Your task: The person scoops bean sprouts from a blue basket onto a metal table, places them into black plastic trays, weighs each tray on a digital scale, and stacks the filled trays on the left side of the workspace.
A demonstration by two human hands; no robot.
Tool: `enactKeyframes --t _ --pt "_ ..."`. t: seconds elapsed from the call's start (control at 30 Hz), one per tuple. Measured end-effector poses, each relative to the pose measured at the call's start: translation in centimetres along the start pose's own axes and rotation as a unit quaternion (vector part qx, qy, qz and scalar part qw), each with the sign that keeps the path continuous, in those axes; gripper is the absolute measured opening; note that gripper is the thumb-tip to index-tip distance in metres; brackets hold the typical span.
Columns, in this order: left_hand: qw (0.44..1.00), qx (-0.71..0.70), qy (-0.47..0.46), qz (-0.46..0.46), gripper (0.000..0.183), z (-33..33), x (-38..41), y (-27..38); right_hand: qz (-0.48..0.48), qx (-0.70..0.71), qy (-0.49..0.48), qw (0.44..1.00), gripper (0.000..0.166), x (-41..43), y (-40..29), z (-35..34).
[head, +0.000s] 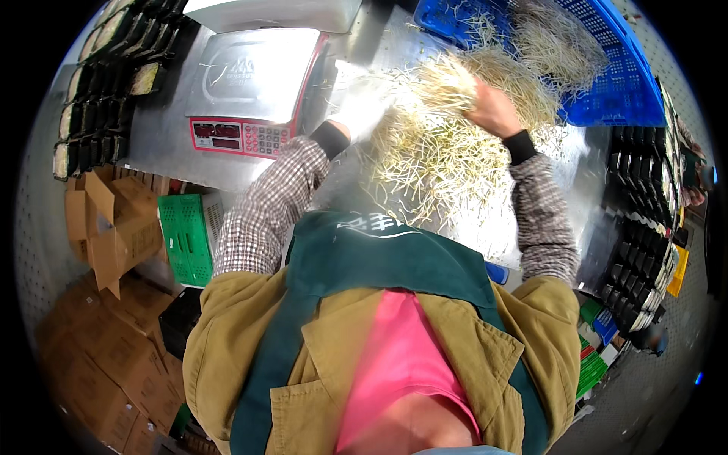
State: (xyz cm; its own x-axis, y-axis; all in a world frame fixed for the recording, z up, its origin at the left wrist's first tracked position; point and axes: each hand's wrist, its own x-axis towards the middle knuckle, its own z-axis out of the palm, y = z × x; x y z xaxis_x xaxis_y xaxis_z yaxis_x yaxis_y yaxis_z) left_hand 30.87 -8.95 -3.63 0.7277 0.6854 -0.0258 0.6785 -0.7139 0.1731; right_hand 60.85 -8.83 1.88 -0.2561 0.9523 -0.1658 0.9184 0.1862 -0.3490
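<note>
Bean sprouts [449,153] lie in a loose heap on the metal table. My right hand [493,108] is closed on a bunch of bean sprouts [446,84] above the heap's upper part. At the heap's left edge is my left hand [359,111], washed out by glare, so its fingers and anything in them cannot be made out. Left of it stands a digital scale [250,77] with a metal plate and a red-framed keypad; a few stray sprouts lie on the plate. More sprouts spill from a blue plastic basket [614,108] at the upper right.
Stacked black trays [94,114] stand at the table's left end, others [637,256] at the right. A white box [273,14] is behind the scale. Below left are an open cardboard box [128,227] and a green crate [185,239]. People are partly visible at far right.
</note>
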Motion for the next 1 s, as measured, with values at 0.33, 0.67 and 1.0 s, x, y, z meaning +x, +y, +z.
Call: enactKeyframes --t 0.33,0.67,1.0 --pt "0.597 -0.684 0.019 -0.419 0.051 7.2 -11.4 2.9 -0.036 0.058 -0.184 0.980 0.132 7.5 -1.8 9.5" --pt "0.427 -0.816 0.088 -0.380 0.061 13.0 -4.7 2.9 -0.035 -0.110 -0.048 0.992 0.134 2.4 -11.6 14.1" --pt "0.886 -0.412 -0.188 -0.097 0.039 -1.1 -6.7 -2.2 0.084 -0.070 -0.010 0.994 0.116 4.3 -10.4 13.7"
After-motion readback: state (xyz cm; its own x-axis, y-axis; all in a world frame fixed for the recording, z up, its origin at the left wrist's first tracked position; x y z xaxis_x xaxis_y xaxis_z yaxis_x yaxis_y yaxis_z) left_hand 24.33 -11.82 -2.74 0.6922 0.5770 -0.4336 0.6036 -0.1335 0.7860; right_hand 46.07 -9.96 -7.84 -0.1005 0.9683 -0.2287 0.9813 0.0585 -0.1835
